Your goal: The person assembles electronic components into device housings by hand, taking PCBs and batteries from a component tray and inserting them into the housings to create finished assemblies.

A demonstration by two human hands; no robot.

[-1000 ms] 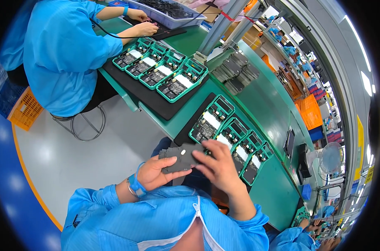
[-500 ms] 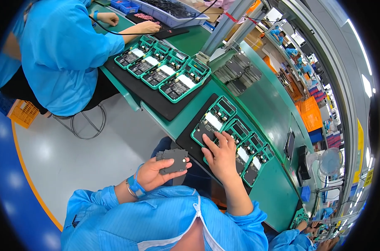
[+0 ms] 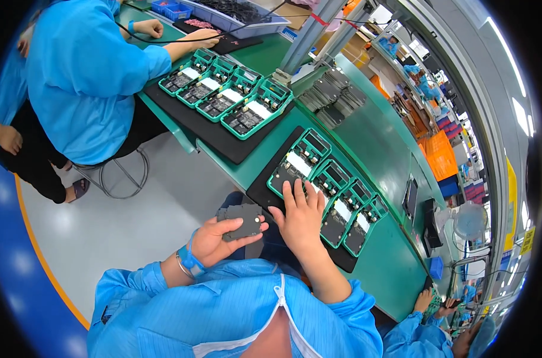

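My left hand (image 3: 210, 243) is closed around a small stack of thin dark grey plates (image 3: 240, 223), thumb on top and fingers beneath, held off the table's edge. A pale round spot shows near the stack's right end. My right hand (image 3: 302, 219) lies flat with its fingers stretched out over the lower ends of the left housings in a row of green device housings (image 3: 299, 163). Its fingertips are at or on the dark plates inside; exact contact cannot be told. Each housing has a white strip across its middle. The hand covers part of the second housing.
More green housings (image 3: 256, 112) lie on a black mat (image 3: 235, 154) up the bench. A co-worker in blue (image 3: 86, 83) sits there at the left. Stacked grey plates (image 3: 333, 95) lie beyond a metal post (image 3: 309, 42). A blue box (image 3: 436, 268) stands at the right.
My right hand has shifted slightly left and its fingers have straightened out flatter. My left hand still holds the plates. At the far left, another person's hand and foot have come into view.
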